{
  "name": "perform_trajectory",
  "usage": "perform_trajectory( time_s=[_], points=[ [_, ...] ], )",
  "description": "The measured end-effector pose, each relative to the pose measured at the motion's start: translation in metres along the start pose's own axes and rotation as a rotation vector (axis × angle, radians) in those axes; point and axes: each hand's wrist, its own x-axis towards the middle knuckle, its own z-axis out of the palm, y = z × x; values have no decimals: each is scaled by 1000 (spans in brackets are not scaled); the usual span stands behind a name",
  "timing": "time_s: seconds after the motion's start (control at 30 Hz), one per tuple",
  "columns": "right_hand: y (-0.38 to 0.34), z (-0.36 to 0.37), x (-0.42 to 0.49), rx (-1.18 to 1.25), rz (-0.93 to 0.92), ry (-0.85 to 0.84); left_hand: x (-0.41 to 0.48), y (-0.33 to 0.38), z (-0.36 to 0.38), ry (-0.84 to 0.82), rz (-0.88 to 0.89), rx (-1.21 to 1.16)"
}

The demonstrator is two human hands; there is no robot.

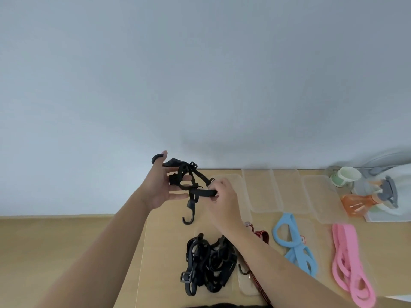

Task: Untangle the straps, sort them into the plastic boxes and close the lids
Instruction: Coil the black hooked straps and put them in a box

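Nearest us, matte black pile (206, 263) of buckled webbing. We hold one tangled strap (201, 193) above the table (89, 252): left hand (160, 190) fingers straight, spread through loops; right hand (222, 196) pinching its flat band.

My left hand (165, 187) and right hand (222, 196) are bare, fingers to wrist. My left forearm (106, 241) and right forearm (278, 258) are bare too, right down to the lower edge of view. A thin dark strip (222, 306) shows there, too little to identify.
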Motion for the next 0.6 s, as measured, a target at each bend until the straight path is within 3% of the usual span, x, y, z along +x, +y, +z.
perform_trajectory(
  time_s=[0.13, 0.23, 0.47, 0.6],
  points=[
    [-5, -11, -7, 46, -12, -74, -22, 7, 25, -1, 151, -54],
    [-4, -14, -14, -10, -90, -121, -41, 16, 40, -38, 236, 61],
    [-31, -19, -19, -13, -159, 253, -87, 31, 70, -92, 438, 372],
    [-38, -29, -15, -3, -154, 274, -107, 35, 79, -86, 523, 413]
  ],
)
